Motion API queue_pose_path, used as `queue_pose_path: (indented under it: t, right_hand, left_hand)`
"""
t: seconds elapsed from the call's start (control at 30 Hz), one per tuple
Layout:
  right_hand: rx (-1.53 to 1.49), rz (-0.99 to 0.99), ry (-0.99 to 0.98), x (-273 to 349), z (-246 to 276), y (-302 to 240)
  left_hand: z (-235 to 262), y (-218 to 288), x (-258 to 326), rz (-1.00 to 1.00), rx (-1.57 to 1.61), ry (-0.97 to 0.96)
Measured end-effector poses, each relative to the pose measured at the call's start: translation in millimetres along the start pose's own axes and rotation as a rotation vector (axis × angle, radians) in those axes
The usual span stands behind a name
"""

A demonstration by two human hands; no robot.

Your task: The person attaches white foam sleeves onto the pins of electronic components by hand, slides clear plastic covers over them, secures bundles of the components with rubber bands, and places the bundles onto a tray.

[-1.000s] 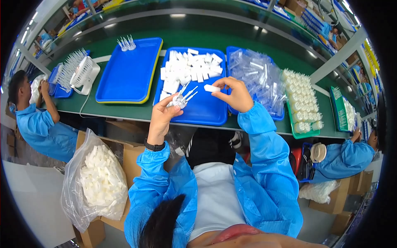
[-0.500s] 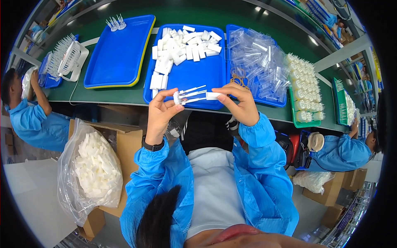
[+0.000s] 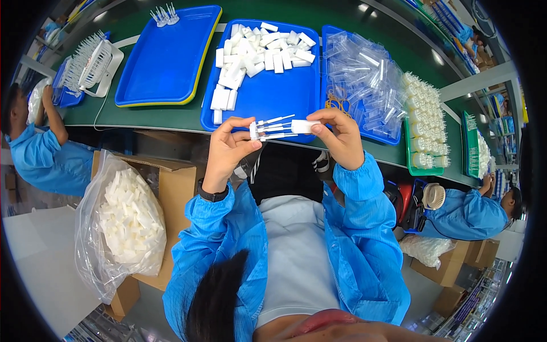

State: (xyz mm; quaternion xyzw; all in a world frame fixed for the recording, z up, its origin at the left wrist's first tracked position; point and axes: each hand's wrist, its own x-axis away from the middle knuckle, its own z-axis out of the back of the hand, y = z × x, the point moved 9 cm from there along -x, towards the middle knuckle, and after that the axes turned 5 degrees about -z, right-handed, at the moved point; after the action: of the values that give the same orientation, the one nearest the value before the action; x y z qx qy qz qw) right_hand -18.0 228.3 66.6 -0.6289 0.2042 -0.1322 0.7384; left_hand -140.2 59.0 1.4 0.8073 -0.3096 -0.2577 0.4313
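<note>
My left hand [image 3: 231, 147] pinches the round white base of a pronged piece [image 3: 254, 131], whose several thin white prongs point right. Between the thumb and fingers of my right hand [image 3: 343, 139] is a small white rectangular block [image 3: 302, 126], its left end at the prong tips. Whether any tip has entered the block I cannot tell. Both hands are just off the near edge of a blue tray [image 3: 276, 102]. Loose white blocks [image 3: 245, 57] like the held one lie in that tray, mostly toward its back and left.
Rightward are clear plastic sleeves [image 3: 364, 74] on a blue tray, rubber bands [image 3: 336, 102], and pronged pieces [image 3: 421, 125] on a green tray [image 3: 436, 171]. Leftward, another blue tray [image 3: 165, 68] bears a few pronged pieces, beside a white fan [image 3: 101, 68]. A bag of blocks [image 3: 131, 216] stands lower left. Co-workers sit at both sides.
Both hands have moved slightly right with the pronged piece and the block. The block now shows more of its broad face. The trays appear a little higher in the picture.
</note>
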Motion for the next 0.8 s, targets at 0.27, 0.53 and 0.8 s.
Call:
queue_pose_path:
  t: [0.27,0.53,0.8]
  right_hand:
    - [0.402,0.263,-0.037,1,-13,-26]
    - [0.486,0.380,-0.061,8,-15,-46]
    - [0.431,0.315,-0.143,2,-33,-32]
  left_hand:
    - [-15,-11,3,0.039,-0.089,-0.050]
    - [-7,-27,11,0.143,-0.008,0.001]
    - [-22,-18,10,0.085,-0.038,-0.070]
